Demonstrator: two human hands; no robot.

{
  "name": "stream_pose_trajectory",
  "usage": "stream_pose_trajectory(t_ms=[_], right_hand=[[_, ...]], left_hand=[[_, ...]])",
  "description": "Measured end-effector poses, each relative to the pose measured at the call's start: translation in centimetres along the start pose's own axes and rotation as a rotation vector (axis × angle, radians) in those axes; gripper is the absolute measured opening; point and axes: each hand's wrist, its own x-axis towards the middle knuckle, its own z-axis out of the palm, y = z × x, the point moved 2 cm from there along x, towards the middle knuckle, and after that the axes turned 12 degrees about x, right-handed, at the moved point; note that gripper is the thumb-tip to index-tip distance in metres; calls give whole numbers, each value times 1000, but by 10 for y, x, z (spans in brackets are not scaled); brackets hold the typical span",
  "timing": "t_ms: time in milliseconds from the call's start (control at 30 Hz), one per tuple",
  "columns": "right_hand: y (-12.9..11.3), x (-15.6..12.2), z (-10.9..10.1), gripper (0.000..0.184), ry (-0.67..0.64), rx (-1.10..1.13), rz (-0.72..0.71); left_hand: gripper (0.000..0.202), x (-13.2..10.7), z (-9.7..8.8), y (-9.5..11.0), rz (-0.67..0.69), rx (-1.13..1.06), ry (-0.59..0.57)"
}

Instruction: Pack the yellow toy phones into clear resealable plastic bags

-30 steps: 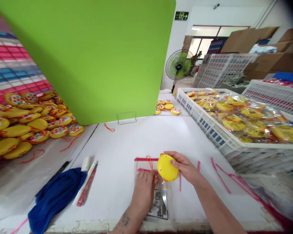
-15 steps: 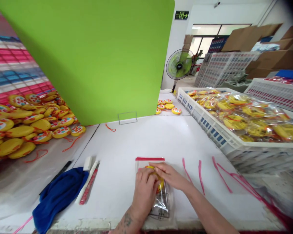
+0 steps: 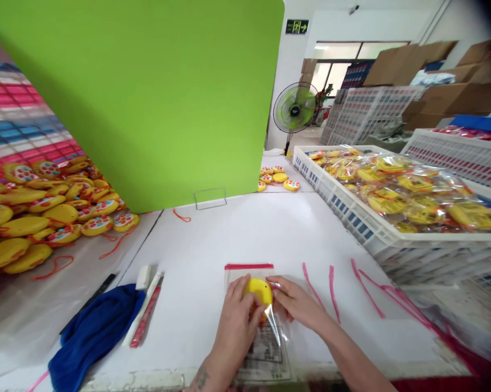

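A round yellow toy sits at the mouth of a clear plastic bag with a red strip along its top edge, lying on the white table. My left hand grips the toy from the left with curled fingers. From the right, my right hand pinches the bag's film beside the toy. Both hands are closed and meet at the toy.
A heap of yellow toys lies at the left by a green divider. A white crate of bagged toys stands at the right. A blue cloth, marker pens and red strips lie on the table. A fan stands behind.
The yellow toy was held bare above the bag by my right hand. It has since come down into the bag's mouth, and both hands have closed around it.
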Motion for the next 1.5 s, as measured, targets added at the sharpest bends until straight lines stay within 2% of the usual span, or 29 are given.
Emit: stream_pose_trajectory(t_ms=[133, 267, 333, 400, 533, 600, 667, 733, 767, 867, 933, 1000, 1067, 1133, 1233, 1333, 1400, 1500], right_hand=[[-4, -3, 8, 43, 44, -28, -92], [-10, -5, 14, 46, 198, -111, -244], [-14, -6, 18, 47, 257, -77, -299], [-19, -6, 22, 48, 291, 24, -332], [-26, -8, 26, 52, 333, 241, -329], [-26, -10, 25, 53, 347, 321, -324], [-25, -12, 23, 53, 372, 371, -332], [-24, -13, 20, 53, 393, 387, -354], [-24, -13, 20, 52, 398, 389, -365], [-27, -15, 20, 49, 403, 376, -397], [-30, -16, 22, 47, 400, 375, -418], [-31, -17, 21, 44, 391, 374, -431], [-31, -16, 19, 42, 400, 322, -454], [-34, -17, 14, 38, 461, 178, -531], [-45, -21, 12, 31, 557, -170, -761], [-61, -29, 22, 30, 479, -455, -963], [-70, -34, 32, 33, 441, -576, -1023], [-81, -37, 42, 30, 462, -655, -1064]], left_hand=[[7, 6, -16, -1, -62, -29, -89], [8, 10, -27, 8, -109, -161, -159], [8, 9, -28, 17, -92, -220, -207], [11, 8, -27, 25, -97, -183, -243], [11, 8, -25, 27, -108, 119, -177], [10, 7, -27, 21, -109, 162, -109], [8, 5, -29, 13, -136, 69, -7], [26, 1, -29, 4, -221, -105, 89], [37, 0, -27, -1, -282, -217, 98], [51, -3, -15, -7, -437, -614, -31], [43, -1, -9, -6, -442, -850, -104], [31, 2, -7, -5, -433, -977, -98], [28, 5, -9, -3, -456, -1022, -60], [30, 7, -12, 0, -486, -1051, -41], [31, 9, -18, 7, -515, -1104, -59], [31, 10, -20, 13, -546, -1095, -76], [32, 10, -20, 14, -527, -1067, -74], [30, 10, -21, 13, -473, -998, -47]])
